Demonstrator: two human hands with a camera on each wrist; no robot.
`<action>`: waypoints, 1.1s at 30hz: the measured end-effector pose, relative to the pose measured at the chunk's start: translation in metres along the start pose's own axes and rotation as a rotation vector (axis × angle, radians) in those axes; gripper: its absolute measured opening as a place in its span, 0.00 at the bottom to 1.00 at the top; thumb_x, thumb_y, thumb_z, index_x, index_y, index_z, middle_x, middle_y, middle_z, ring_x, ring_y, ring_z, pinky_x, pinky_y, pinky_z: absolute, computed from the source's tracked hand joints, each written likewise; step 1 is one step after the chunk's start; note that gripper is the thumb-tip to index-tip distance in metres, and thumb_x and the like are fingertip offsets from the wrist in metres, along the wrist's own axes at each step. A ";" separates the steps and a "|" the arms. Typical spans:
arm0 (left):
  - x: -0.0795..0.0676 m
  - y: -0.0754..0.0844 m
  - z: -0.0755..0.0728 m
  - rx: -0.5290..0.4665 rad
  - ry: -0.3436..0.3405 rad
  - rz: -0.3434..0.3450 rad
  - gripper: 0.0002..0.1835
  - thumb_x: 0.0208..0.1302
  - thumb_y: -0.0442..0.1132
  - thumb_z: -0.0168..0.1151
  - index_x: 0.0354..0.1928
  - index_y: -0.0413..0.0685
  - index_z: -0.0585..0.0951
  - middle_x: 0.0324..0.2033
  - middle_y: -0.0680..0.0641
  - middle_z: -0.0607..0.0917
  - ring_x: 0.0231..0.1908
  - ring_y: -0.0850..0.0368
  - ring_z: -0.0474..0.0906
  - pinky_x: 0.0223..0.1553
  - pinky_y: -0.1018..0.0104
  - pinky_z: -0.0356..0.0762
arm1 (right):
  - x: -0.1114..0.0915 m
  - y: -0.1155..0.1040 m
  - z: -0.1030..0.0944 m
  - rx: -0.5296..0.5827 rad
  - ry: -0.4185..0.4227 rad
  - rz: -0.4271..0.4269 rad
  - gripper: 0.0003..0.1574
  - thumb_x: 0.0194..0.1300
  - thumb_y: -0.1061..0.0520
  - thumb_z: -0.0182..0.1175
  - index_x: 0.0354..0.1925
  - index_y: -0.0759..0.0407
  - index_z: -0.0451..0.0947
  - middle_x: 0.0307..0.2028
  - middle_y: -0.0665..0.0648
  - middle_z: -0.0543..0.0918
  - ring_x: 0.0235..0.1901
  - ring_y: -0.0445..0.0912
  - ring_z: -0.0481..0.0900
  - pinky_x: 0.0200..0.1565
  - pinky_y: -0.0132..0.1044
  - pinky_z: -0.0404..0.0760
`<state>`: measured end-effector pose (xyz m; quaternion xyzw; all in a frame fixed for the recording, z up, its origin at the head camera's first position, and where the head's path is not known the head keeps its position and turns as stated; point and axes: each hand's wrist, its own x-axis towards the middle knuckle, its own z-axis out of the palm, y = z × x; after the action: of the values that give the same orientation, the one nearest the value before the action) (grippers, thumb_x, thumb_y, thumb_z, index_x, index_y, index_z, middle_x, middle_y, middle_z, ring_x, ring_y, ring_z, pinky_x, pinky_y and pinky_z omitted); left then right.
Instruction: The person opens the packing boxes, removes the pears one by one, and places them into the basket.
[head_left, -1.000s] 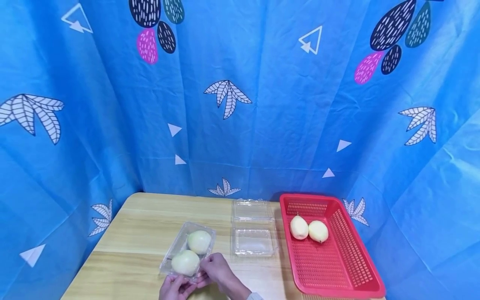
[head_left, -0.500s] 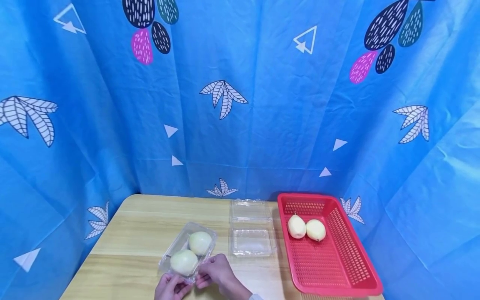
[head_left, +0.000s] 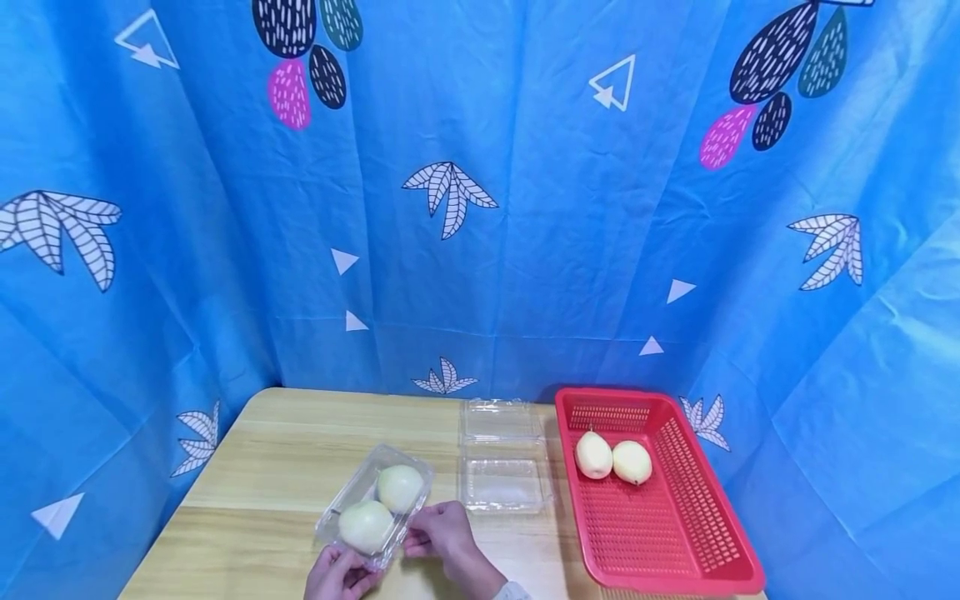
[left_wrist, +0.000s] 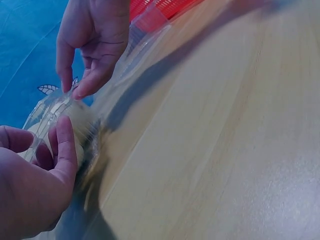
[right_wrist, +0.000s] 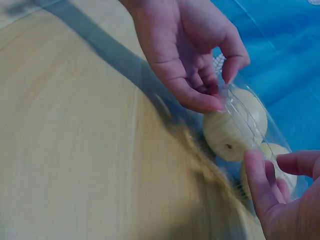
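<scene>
A clear plastic clamshell box (head_left: 351, 493) lies at an angle on the near left of the table. Two pale pears, a nearer pear (head_left: 367, 527) and a farther pear (head_left: 400, 488), show through its plastic. At the near corner, my left hand (head_left: 337, 575) grips the rim between thumb and fingers. My right hand (head_left: 450, 537) pinches the edge of the right side with thumb and forefinger, as the right wrist view also shows. Both lids' edges meet between the hands; part of the nearer pear (right_wrist: 275, 175) is hidden behind the left fingers there.
Behind and to the right, a second clear clamshell box (head_left: 504, 483) lies unfolded on the wooden table (head_left: 300, 450). Beside it stands a red plastic basket (head_left: 660, 583) with two more pears (head_left: 594, 455) in it. A blue patterned curtain (head_left: 450, 283) encloses the table's back and sides.
My right hand has moved from near the box's front corner farther up along its right edge, away from the left hand. My left hand has shifted slightly left at the near corner.
</scene>
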<state>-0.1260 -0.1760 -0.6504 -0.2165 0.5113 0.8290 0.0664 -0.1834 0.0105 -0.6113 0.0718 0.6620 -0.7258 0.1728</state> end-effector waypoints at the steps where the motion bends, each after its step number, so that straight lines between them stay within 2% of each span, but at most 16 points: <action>1: 0.000 0.000 0.000 0.006 -0.002 -0.001 0.09 0.62 0.28 0.53 0.37 0.41 0.64 0.39 0.43 0.79 0.38 0.54 0.82 0.48 0.59 0.89 | 0.001 0.000 -0.001 0.011 0.009 -0.002 0.08 0.61 0.68 0.64 0.40 0.73 0.81 0.26 0.62 0.88 0.20 0.42 0.85 0.31 0.39 0.90; 8: 0.000 0.001 0.000 0.042 -0.002 -0.008 0.08 0.62 0.28 0.54 0.39 0.41 0.65 0.39 0.42 0.79 0.39 0.53 0.82 0.48 0.59 0.89 | 0.008 -0.003 -0.003 0.048 0.059 -0.002 0.25 0.56 0.71 0.65 0.52 0.79 0.73 0.33 0.66 0.88 0.25 0.45 0.88 0.34 0.38 0.91; 15: -0.002 0.000 0.000 0.035 -0.005 -0.012 0.10 0.65 0.30 0.54 0.43 0.38 0.64 0.37 0.43 0.81 0.37 0.54 0.84 0.47 0.60 0.89 | 0.011 -0.002 -0.002 0.103 0.042 0.005 0.23 0.58 0.70 0.66 0.52 0.77 0.73 0.32 0.65 0.86 0.26 0.46 0.86 0.36 0.40 0.91; 19: -0.004 -0.003 0.000 0.004 -0.002 -0.025 0.08 0.65 0.31 0.55 0.40 0.38 0.66 0.33 0.44 0.85 0.34 0.53 0.88 0.45 0.59 0.90 | 0.011 0.000 -0.001 0.120 0.032 0.008 0.22 0.61 0.68 0.67 0.51 0.75 0.74 0.32 0.64 0.86 0.26 0.46 0.86 0.35 0.40 0.91; 22: -0.004 -0.003 -0.005 0.017 -0.107 -0.070 0.06 0.68 0.33 0.52 0.41 0.36 0.73 0.31 0.44 0.88 0.35 0.53 0.90 0.47 0.60 0.90 | 0.010 0.001 0.003 0.129 0.027 0.009 0.19 0.61 0.67 0.68 0.48 0.74 0.75 0.32 0.64 0.87 0.26 0.46 0.87 0.35 0.40 0.91; 25: -0.002 -0.001 -0.010 0.028 -0.251 -0.104 0.14 0.72 0.35 0.47 0.47 0.29 0.76 0.33 0.43 0.89 0.38 0.52 0.91 0.51 0.60 0.89 | 0.011 0.002 0.008 0.147 0.028 0.013 0.16 0.60 0.67 0.67 0.45 0.72 0.75 0.30 0.62 0.87 0.25 0.45 0.87 0.35 0.39 0.91; 26: -0.002 0.000 -0.012 0.031 -0.287 -0.109 0.17 0.74 0.36 0.45 0.48 0.27 0.76 0.34 0.42 0.90 0.39 0.52 0.91 0.51 0.60 0.88 | 0.011 0.003 0.009 0.152 0.028 0.014 0.15 0.60 0.68 0.67 0.45 0.71 0.75 0.29 0.62 0.87 0.25 0.44 0.87 0.34 0.39 0.91; 27: -0.002 -0.001 -0.012 0.024 -0.291 -0.104 0.18 0.74 0.36 0.44 0.50 0.25 0.75 0.34 0.42 0.90 0.40 0.52 0.91 0.52 0.60 0.88 | 0.011 0.003 0.010 0.157 0.028 0.014 0.15 0.60 0.68 0.66 0.44 0.71 0.75 0.29 0.61 0.87 0.24 0.44 0.86 0.34 0.39 0.91; 29: -0.004 -0.002 -0.010 0.013 -0.256 -0.073 0.18 0.74 0.35 0.44 0.52 0.23 0.72 0.35 0.40 0.90 0.40 0.51 0.92 0.52 0.59 0.88 | 0.010 0.004 0.012 0.164 0.027 0.016 0.13 0.60 0.69 0.65 0.44 0.71 0.75 0.28 0.61 0.87 0.24 0.44 0.87 0.34 0.39 0.91; 33: -0.008 -0.005 -0.004 -0.019 -0.100 -0.003 0.13 0.73 0.32 0.49 0.50 0.27 0.64 0.34 0.42 0.91 0.37 0.52 0.92 0.49 0.58 0.89 | 0.008 0.003 0.015 0.159 0.009 0.025 0.10 0.60 0.70 0.64 0.41 0.69 0.75 0.26 0.60 0.86 0.24 0.44 0.87 0.35 0.39 0.91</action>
<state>-0.1158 -0.1766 -0.6525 -0.1761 0.4992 0.8435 0.0911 -0.1880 -0.0060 -0.6149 0.0967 0.6018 -0.7737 0.1728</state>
